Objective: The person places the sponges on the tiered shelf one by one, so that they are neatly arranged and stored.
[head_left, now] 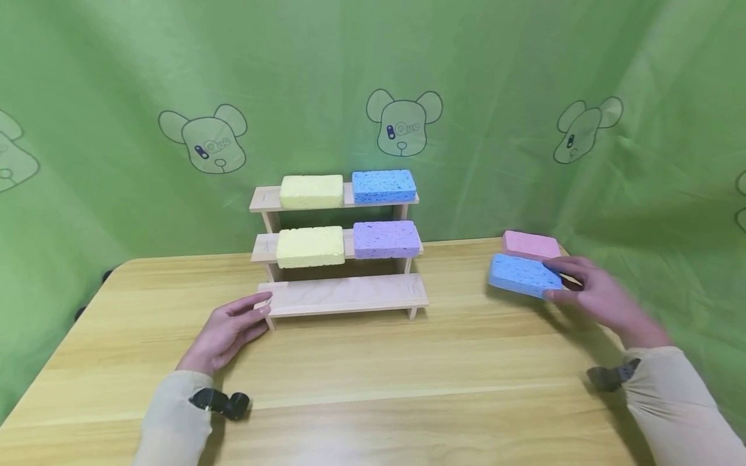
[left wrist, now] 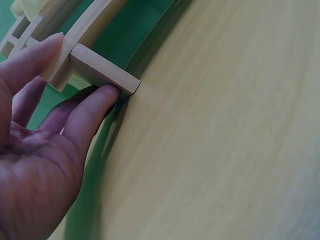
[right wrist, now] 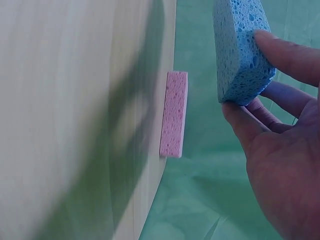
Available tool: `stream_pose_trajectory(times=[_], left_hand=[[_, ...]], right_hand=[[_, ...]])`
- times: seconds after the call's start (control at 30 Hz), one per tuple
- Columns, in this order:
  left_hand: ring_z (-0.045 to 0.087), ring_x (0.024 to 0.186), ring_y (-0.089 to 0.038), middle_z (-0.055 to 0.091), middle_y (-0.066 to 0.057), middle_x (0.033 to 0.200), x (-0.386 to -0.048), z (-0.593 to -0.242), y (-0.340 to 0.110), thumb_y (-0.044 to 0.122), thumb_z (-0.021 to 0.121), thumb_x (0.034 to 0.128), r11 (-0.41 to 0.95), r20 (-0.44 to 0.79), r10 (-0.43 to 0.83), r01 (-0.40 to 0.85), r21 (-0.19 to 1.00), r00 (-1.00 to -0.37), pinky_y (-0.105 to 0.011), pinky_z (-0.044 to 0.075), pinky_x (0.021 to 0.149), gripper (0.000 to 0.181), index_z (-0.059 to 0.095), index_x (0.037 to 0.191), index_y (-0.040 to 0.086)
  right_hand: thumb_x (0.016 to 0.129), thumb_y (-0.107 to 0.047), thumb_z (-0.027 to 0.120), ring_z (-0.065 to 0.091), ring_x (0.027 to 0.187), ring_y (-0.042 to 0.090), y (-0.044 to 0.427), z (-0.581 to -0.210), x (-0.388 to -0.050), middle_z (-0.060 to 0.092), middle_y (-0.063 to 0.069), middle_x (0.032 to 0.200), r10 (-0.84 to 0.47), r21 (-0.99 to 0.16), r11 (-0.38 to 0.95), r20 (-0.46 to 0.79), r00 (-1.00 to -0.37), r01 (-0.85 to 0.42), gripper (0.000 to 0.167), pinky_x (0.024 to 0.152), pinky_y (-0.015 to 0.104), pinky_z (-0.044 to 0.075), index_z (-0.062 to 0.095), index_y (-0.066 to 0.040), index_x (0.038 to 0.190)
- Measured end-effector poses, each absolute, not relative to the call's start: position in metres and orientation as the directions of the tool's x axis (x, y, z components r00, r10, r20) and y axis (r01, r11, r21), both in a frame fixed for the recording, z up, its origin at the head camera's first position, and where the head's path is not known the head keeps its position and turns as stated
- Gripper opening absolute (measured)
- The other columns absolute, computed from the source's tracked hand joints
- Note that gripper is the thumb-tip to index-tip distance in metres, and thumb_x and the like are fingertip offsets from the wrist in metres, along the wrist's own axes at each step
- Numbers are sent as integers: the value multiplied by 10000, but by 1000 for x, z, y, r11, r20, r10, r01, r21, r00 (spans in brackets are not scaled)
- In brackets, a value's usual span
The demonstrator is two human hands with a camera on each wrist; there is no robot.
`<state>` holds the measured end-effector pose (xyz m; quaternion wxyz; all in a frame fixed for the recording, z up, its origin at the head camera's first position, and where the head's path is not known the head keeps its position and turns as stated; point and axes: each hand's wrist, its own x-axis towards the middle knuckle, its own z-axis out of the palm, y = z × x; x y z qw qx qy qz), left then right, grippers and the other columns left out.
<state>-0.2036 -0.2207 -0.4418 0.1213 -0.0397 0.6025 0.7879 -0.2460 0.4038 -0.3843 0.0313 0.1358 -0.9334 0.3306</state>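
Observation:
In the head view my right hand (head_left: 606, 298) pinches a blue sponge (head_left: 521, 275) by its right end, and the right wrist view shows that sponge (right wrist: 242, 50) held off the table. A pink sponge (head_left: 530, 244) lies just behind it. My left hand (head_left: 230, 331) holds the left end of the lowest step of a three-step wooden stand (head_left: 344, 296). Up close, the left thumb is at the board's edge and a fingertip is against the leg (left wrist: 105, 70). Yellow sponges (head_left: 311, 247) sit on the left of the upper two steps, beside a purple sponge (head_left: 386, 239) and another blue sponge (head_left: 383, 186).
The light wooden table (head_left: 373, 401) spreads before the stand. Green cloth (head_left: 309, 77) with bear-head outlines hangs behind and along the right side. The table's back edge runs close behind the stand and the pink sponge.

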Motion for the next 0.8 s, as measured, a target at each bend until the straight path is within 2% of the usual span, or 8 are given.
stream_pose_trajectory(times=[0.57,0.8], left_hand=[[611,1119,-209,300,-209,1520,-203,-441,-221,21,676,909,-259,-214,139,-244,935,-967,-358,484,1009,464,552,1357,8],[599,1129,-227,244,-178,1552,-205,-441,-221,8,675,902,-269,-221,142,-253,929,-965,-365,482,1012,419,597,1313,30]], right_hand=[[844,-194,780,292,1265,585,383,-378,-241,371,290,1412,-282,-612,722,165,-945,-322,701,989,777,223,459,27,1427],[838,-167,784,306,1258,561,378,-378,-242,378,278,1405,-292,-607,715,193,-937,-348,691,1007,761,227,467,40,1417]])
